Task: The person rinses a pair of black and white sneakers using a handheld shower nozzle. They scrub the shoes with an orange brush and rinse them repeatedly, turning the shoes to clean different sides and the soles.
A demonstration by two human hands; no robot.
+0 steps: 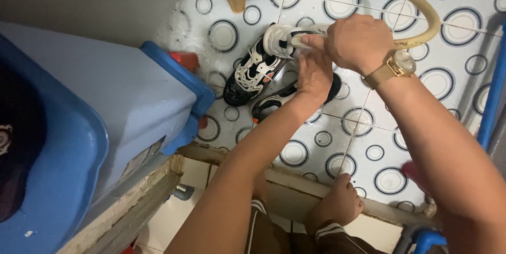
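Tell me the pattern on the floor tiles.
The floor tiles are white with dark ringed circles of different sizes, best seen in the head view.
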